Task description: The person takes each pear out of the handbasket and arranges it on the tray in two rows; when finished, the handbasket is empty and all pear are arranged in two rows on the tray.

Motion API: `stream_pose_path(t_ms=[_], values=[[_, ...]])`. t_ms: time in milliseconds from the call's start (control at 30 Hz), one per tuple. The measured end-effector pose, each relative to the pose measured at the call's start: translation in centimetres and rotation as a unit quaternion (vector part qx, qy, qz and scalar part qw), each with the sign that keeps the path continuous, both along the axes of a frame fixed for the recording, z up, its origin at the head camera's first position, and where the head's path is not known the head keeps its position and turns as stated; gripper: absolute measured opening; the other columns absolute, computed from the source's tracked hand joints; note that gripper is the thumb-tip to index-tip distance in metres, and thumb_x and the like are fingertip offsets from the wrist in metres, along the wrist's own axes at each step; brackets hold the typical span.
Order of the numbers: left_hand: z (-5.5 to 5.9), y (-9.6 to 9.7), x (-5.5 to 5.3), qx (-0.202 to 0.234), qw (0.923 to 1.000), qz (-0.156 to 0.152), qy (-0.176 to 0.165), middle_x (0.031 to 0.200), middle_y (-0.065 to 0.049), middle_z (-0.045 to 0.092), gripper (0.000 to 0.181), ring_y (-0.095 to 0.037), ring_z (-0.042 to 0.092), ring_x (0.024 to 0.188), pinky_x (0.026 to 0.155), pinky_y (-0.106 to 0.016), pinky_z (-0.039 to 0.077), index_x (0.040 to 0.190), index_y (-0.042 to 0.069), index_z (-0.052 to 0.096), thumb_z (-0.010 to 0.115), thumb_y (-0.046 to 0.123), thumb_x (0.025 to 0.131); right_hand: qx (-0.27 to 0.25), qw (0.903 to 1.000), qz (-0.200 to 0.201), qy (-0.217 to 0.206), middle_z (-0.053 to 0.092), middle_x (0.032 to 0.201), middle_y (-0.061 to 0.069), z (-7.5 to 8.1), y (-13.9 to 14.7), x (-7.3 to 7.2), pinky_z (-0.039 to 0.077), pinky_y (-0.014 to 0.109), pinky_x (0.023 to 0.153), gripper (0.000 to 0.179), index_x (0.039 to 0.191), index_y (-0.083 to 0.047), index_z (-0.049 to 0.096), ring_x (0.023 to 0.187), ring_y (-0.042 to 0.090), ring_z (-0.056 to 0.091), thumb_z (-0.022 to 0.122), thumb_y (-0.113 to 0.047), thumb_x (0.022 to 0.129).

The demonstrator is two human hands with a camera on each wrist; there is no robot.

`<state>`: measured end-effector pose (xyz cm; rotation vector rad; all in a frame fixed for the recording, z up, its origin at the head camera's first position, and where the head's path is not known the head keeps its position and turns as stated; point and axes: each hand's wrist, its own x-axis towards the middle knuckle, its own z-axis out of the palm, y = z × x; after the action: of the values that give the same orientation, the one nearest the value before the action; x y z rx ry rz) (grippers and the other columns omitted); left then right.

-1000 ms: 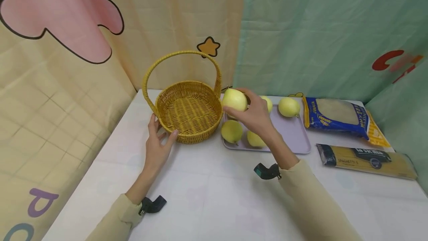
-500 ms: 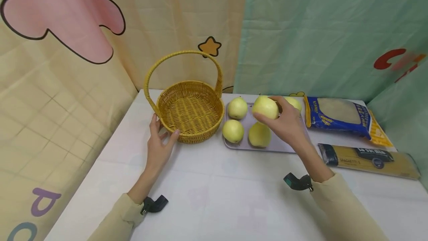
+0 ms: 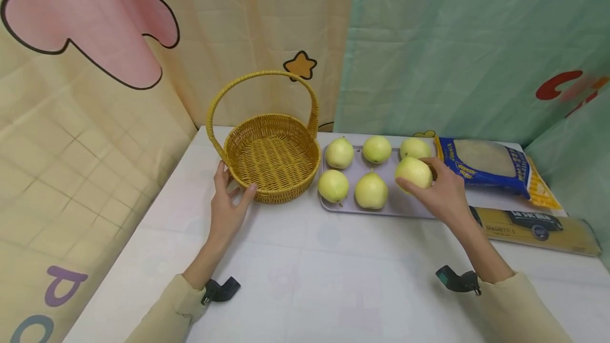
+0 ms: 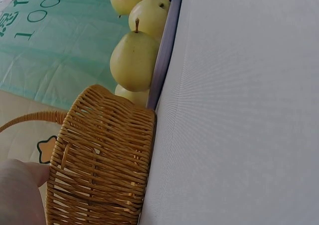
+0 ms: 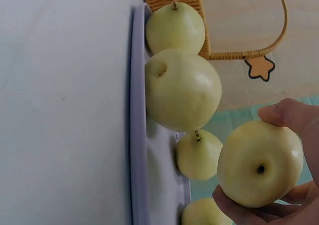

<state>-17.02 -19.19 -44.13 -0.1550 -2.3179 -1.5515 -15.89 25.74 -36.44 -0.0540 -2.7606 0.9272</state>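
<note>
My left hand [image 3: 227, 215] holds the near left side of a round wicker basket [image 3: 286, 195] with a tall arched handle. Its thumb [image 4: 37, 173] lies at the basket's rim. Inside the basket only the woven bottom shows. My right hand [image 3: 445, 192] grips a pale yellow-green pear [image 3: 412, 173] above the right part of a lilac tray [image 3: 402, 204]. In the right wrist view this pear [image 5: 259, 165] sits between thumb and fingers, apart from the others. Two pears stand in the tray's front row, one being a larger pear [image 3: 371, 191]; three pears [image 3: 376, 150] line the back.
Right of the tray lie a blue and yellow bag [image 3: 491, 165] with a clear window and a spaghetti pack [image 3: 538, 231], partly behind my right forearm. Printed curtains [image 3: 429, 57] hang close behind the white table [image 3: 295, 279].
My right hand has carried the pear rightward, from beside the basket to over the tray's right part, and lower. The left hand and basket have stayed in place.
</note>
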Motion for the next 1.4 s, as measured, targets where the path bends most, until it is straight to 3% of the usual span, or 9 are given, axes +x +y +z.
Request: stream_pose_path(t_ms=[333,467,667,933,1100,1333,1400], values=[[0.0,0.5,-0.3,-0.002,1.0000,-0.005,0.004,0.168,-0.023,0.033,0.094,-0.037,0.036,0.154,0.119,-0.059,0.044,0.171,0.017,0.004,0.069,0.028,0.104,0.018,0.9992,-0.015,-0.033,0.063,0.127,0.034,-3.9,2.2,0.9,0.052,0.050,0.075,0.080,0.145,0.004,0.052,0.106,0.047,0.060,0.078,-0.049,0.091],[-0.1,0.5,-0.2,0.001,1.0000,-0.005,-0.002,0.168,-0.022,0.033,0.093,-0.037,0.037,0.154,0.119,-0.057,0.044,0.171,0.018,0.004,0.069,0.029,0.104,0.020,0.9991,-0.020,-0.030,0.063,0.127,0.034,-4.8,2.6,1.0,0.052,0.053,0.075,0.080,0.144,0.005,0.051,0.105,0.048,0.059,0.079,-0.048,0.091],[-0.1,0.1,-0.1,-0.001,1.0000,-0.004,-0.002,0.167,-0.022,0.033,0.091,-0.037,0.037,0.154,0.120,-0.057,0.043,0.171,0.021,0.004,0.067,0.030,0.105,0.023,0.9993,-0.027,-0.009,0.066,0.122,0.033,-5.0,2.6,1.0,0.051,0.050,0.074,0.075,0.141,0.006,0.054,0.102,0.046,0.063,0.077,-0.046,0.093],[-0.1,-0.1,0.0,-0.008,0.9999,0.001,-0.008,0.167,-0.022,0.033,0.092,-0.036,0.037,0.154,0.120,-0.056,0.044,0.171,0.018,0.003,0.067,0.029,0.105,0.026,0.9978,-0.001,0.061,0.059,0.134,0.037,-5.5,2.2,1.0,0.050,0.068,0.085,0.069,0.147,0.008,0.052,0.116,0.053,0.059,0.076,-0.030,0.096],[0.1,-0.2,-0.1,-0.011,0.9999,0.000,-0.007,0.167,-0.021,0.033,0.092,-0.037,0.037,0.154,0.120,-0.057,0.044,0.171,0.018,0.003,0.067,0.029,0.105,0.038,0.9935,0.009,0.107,0.059,0.133,0.036,-5.9,2.2,1.0,0.049,0.068,0.087,0.065,0.145,0.010,0.053,0.117,0.052,0.058,0.078,-0.024,0.095],[0.1,-0.2,-0.1,-0.011,0.9999,0.002,-0.008,0.168,-0.021,0.034,0.094,-0.036,0.037,0.154,0.120,-0.057,0.043,0.171,0.016,0.001,0.067,0.029,0.105,0.043,0.9914,0.012,0.123,0.060,0.133,0.036,-5.7,2.4,1.1,0.050,0.068,0.086,0.066,0.144,0.010,0.054,0.116,0.052,0.059,0.079,-0.024,0.094],[0.1,-0.1,0.0,-0.006,0.9999,0.008,-0.014,0.169,-0.020,0.033,0.095,-0.037,0.040,0.152,0.120,-0.056,0.043,0.171,0.020,0.000,0.067,0.030,0.105,0.042,0.9901,0.018,0.133,0.060,0.134,0.035,-5.5,2.5,1.1,0.050,0.069,0.089,0.065,0.144,0.009,0.054,0.119,0.052,0.058,0.080,-0.023,0.093]])
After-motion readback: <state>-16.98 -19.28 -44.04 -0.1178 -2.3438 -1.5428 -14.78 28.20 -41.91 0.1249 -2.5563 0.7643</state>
